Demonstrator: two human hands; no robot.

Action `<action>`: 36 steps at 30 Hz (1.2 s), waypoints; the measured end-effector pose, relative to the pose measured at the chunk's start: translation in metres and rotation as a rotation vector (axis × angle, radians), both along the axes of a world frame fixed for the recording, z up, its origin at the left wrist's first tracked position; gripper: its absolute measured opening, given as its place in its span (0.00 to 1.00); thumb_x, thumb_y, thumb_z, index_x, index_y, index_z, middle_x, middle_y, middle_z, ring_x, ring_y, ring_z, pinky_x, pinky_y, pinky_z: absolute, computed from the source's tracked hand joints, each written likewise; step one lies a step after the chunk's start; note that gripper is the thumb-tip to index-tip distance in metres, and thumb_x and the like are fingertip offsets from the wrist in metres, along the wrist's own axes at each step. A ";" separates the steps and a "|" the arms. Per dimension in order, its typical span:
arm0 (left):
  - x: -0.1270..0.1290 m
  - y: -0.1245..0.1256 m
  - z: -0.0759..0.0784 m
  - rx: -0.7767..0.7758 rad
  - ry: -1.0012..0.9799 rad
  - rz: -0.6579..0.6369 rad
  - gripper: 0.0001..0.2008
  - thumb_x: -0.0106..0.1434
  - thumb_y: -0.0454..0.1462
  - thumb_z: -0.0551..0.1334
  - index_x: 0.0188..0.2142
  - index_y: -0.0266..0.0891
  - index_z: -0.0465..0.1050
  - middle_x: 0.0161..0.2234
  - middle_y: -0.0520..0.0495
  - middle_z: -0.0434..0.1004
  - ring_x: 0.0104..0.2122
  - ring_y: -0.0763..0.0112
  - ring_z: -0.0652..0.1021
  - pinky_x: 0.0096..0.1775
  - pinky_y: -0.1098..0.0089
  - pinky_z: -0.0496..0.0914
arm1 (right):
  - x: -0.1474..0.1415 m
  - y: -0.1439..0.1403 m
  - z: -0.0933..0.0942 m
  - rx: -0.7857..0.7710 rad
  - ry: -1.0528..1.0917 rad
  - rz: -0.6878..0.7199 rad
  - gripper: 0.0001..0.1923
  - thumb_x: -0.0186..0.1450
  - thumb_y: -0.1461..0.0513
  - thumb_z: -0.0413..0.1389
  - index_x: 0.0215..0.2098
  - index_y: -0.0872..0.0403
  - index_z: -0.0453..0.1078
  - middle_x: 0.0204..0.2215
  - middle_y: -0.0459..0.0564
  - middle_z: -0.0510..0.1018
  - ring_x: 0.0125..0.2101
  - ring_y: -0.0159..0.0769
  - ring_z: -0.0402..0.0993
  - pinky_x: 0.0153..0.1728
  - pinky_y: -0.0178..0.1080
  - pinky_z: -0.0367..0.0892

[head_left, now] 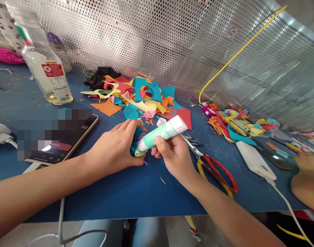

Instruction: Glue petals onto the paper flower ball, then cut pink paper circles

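My left hand (113, 145) is closed around a small cluster of rolled paper flowers (138, 140) in blue, purple and pale green. Its thumb and fingers curl about the sides, so part of the cluster is hidden. In my right hand (173, 154) is a green-and-white glue stick (163, 132), tilted with its white lower end at the flowers. Whether that end presses on the paper I cannot tell. Scissors (216, 171) with red and yellow handles lie beside my right wrist, their blades partly behind the hand.
Coloured paper scraps (146, 96) are heaped before the perforated metal panel (159, 41). A glass bottle (50, 68) and a phone (69, 140) stand at left. More paper flowers (270, 125), a white power bank (256, 161) and another person's hand (308, 178) are at right.
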State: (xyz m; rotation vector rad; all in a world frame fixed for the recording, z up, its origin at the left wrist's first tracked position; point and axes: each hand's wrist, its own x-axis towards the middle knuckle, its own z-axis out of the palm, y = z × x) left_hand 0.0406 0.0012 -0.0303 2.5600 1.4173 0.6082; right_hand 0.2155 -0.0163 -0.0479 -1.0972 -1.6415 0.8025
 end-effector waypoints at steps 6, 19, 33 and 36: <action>-0.001 0.001 0.000 -0.012 -0.003 0.002 0.28 0.49 0.44 0.61 0.48 0.40 0.56 0.51 0.42 0.68 0.48 0.52 0.72 0.41 0.59 0.70 | 0.001 0.000 0.001 -0.011 -0.017 0.005 0.14 0.62 0.51 0.54 0.29 0.54 0.62 0.15 0.41 0.68 0.16 0.28 0.67 0.18 0.31 0.62; -0.001 -0.001 0.003 -0.027 -0.033 -0.011 0.26 0.51 0.46 0.62 0.47 0.42 0.58 0.49 0.44 0.70 0.46 0.53 0.73 0.39 0.59 0.70 | -0.001 -0.007 0.002 0.217 -0.194 -0.052 0.10 0.59 0.54 0.57 0.33 0.52 0.66 0.23 0.47 0.77 0.23 0.37 0.75 0.24 0.37 0.70; -0.001 0.001 0.005 -0.033 -0.032 0.017 0.28 0.51 0.48 0.62 0.50 0.42 0.58 0.48 0.44 0.72 0.43 0.51 0.76 0.37 0.60 0.70 | 0.003 -0.005 -0.003 0.478 -0.411 -0.083 0.14 0.58 0.61 0.60 0.41 0.48 0.63 0.26 0.43 0.72 0.26 0.34 0.69 0.27 0.36 0.66; -0.001 0.000 0.005 -0.036 -0.024 0.014 0.27 0.51 0.46 0.61 0.49 0.42 0.58 0.48 0.45 0.71 0.44 0.51 0.75 0.36 0.61 0.70 | -0.002 -0.005 0.005 0.237 -0.156 -0.064 0.09 0.58 0.59 0.59 0.33 0.51 0.62 0.21 0.40 0.67 0.20 0.28 0.61 0.21 0.33 0.60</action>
